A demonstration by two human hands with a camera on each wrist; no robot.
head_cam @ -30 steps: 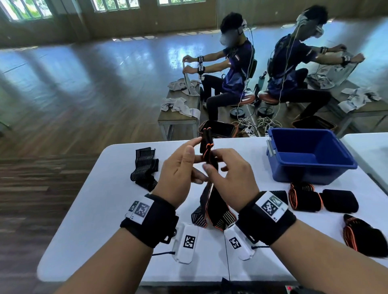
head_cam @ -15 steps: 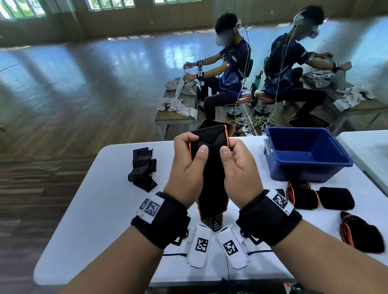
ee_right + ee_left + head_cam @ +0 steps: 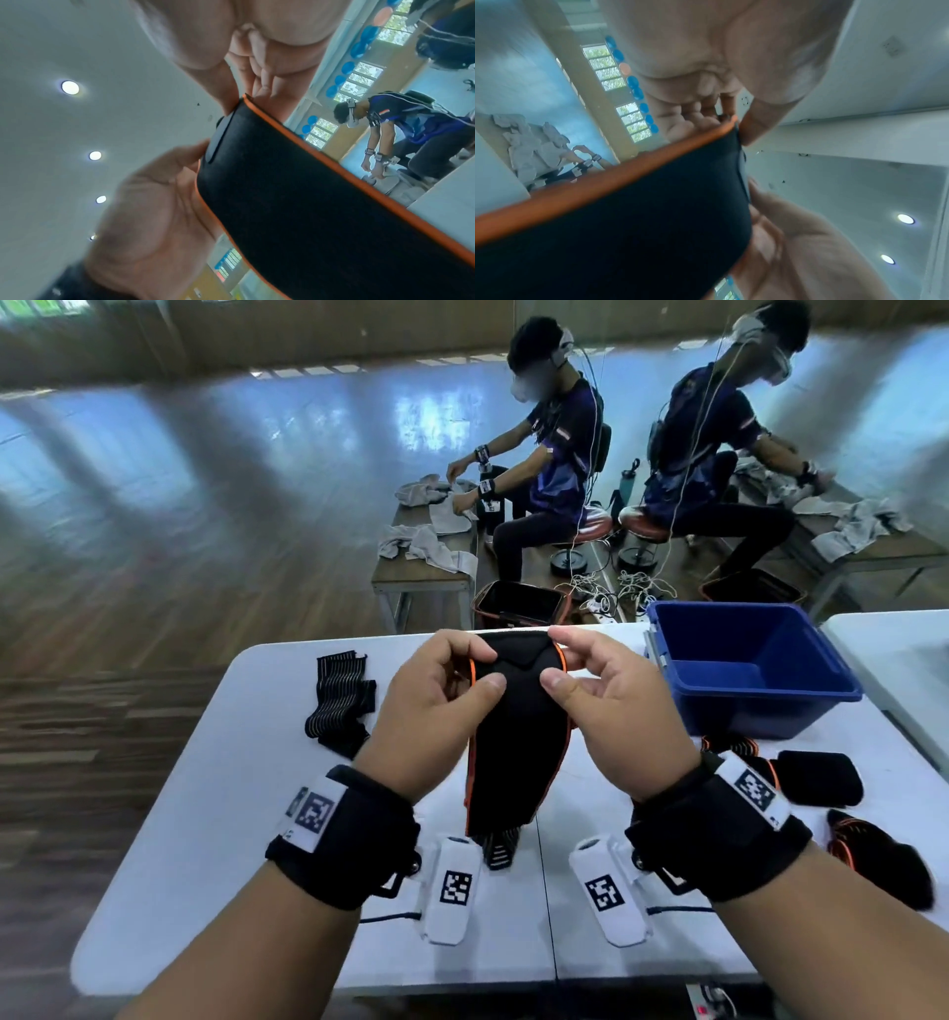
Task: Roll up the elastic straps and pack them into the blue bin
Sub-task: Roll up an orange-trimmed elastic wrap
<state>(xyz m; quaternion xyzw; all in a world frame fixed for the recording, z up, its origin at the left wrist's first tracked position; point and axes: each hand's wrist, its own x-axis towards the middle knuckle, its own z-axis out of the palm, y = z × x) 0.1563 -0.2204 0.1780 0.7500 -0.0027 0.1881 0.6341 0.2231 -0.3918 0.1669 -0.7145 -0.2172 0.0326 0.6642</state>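
Note:
I hold a black elastic strap with orange edging upright above the white table, its striped tail hanging down. My left hand pinches its top left corner and my right hand pinches the top right corner, with the top end bent over. The left wrist view shows the strap under my left hand. The right wrist view shows the strap under my right hand. The blue bin stands at the back right, and what shows of its inside is bare.
Rolled black straps lie right of my hands: one in front of the bin, another nearer me, a third partly hidden. A loose striped strap lies at the back left. Two seated people work at benches beyond the table.
The strap was twisted edge-on between my fingers; now it faces me flat. Both hands have spread to its top corners and the top end has bent over.

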